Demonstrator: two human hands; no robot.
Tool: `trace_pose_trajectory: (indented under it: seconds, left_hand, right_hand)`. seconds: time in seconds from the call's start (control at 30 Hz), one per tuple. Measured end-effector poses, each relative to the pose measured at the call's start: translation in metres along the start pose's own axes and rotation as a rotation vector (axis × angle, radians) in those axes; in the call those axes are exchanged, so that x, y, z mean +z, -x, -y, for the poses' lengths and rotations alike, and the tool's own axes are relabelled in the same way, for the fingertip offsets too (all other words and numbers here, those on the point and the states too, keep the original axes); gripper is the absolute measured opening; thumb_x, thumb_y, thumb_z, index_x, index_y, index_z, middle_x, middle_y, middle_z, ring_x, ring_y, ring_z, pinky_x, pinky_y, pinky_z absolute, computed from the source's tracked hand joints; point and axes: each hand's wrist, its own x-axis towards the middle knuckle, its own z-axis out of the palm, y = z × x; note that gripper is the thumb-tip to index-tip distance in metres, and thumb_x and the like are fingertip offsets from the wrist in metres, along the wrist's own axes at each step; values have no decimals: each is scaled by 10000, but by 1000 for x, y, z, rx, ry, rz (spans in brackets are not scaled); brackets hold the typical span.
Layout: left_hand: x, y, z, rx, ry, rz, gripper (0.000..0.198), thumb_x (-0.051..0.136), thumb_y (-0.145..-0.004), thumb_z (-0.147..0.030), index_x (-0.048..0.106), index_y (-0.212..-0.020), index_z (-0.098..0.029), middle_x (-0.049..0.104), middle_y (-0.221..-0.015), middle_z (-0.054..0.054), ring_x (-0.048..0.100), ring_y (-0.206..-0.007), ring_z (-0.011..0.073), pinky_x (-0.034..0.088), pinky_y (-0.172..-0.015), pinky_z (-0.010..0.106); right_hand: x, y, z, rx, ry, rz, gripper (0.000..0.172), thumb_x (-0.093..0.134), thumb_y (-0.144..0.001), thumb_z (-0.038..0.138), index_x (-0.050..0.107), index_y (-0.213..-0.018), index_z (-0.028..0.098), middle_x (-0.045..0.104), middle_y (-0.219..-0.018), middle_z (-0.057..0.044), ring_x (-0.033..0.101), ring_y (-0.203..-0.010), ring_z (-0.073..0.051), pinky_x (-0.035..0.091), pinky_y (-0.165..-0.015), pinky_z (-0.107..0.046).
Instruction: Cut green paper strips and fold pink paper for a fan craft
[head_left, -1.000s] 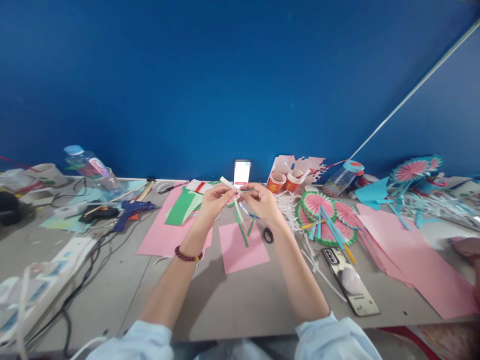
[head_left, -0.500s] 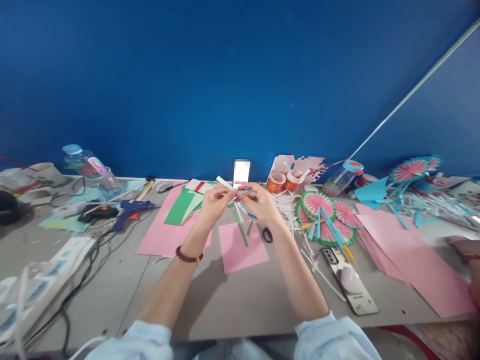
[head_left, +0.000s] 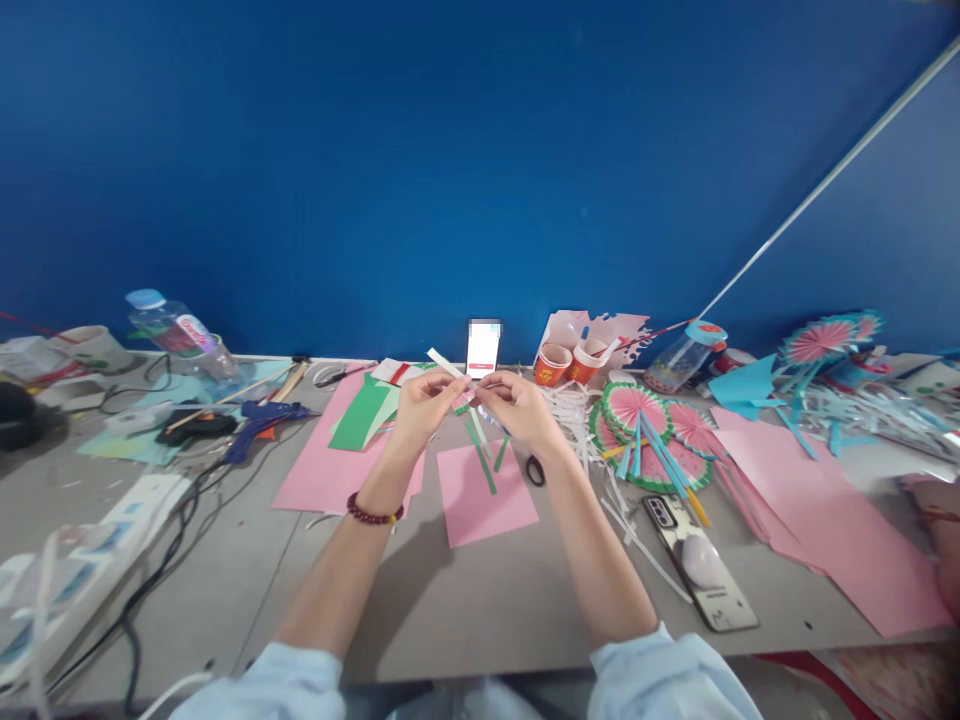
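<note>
In the middle of the head view my left hand point(head_left: 426, 405) pinches a pale paper strip point(head_left: 444, 362), whose end sticks up to the left past the fingers. A small pink and green piece shows just under these fingertips. My right hand point(head_left: 517, 408) is closed in a pinch close beside it, its fingertips almost meeting the left ones. What lies between the right fingers is too small to make out. Below the hands, thin green strips point(head_left: 482, 462) lie across a pink paper square point(head_left: 487, 510). Black scissor handles point(head_left: 535, 470) show beside the square, the blades partly hidden by my right hand.
A lit phone point(head_left: 482, 347) leans at the back. On the left are green paper point(head_left: 352, 425), a blue glue gun point(head_left: 262, 420) and a power strip point(head_left: 112, 545). Watermelon-patterned paper fans point(head_left: 637, 410), another phone point(head_left: 720, 595) and pink sheets point(head_left: 817, 510) lie right. Another person's arm point(head_left: 934, 510) reaches the right edge.
My right fingertips have drawn slightly away from the left ones and sit a little lower. The pale strip has shifted slightly left, and more of the pink and green piece shows.
</note>
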Motion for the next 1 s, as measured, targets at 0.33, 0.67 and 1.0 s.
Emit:
trace_pose_trajectory:
  seconds: [0.33,0.67,1.0]
  left_hand:
    - [1,-1,2,21,-39,-17,282,699,-698,-420,668,-580,-167,608,-603,13,505,-568,123,375,-537,245]
    - [2,0,0,6,39,15,289,682,-719,-446,674,-610,-178,613,-634,11,520,-606,127,392,-575,247]
    - [-2,-2,3,-34,-35,104,238,708,-696,-400,694,-662,-164,662,-679,38,570,-623,141,402,-566,249]
  right_hand:
    - [1,1,3,1,24,10,175,594,-789,379,588,-814,205,716,-735,-23,669,-698,-167,455,-614,-244]
    - [-1,0,2,-13,41,-22,168,587,-794,378,589,-809,210,703,-685,-12,657,-647,-169,454,-563,-240]
    - [-1,-2,-1,-11,39,-15,154,586,-791,360,602,-825,210,702,-712,-13,649,-654,-162,460,-582,-246]
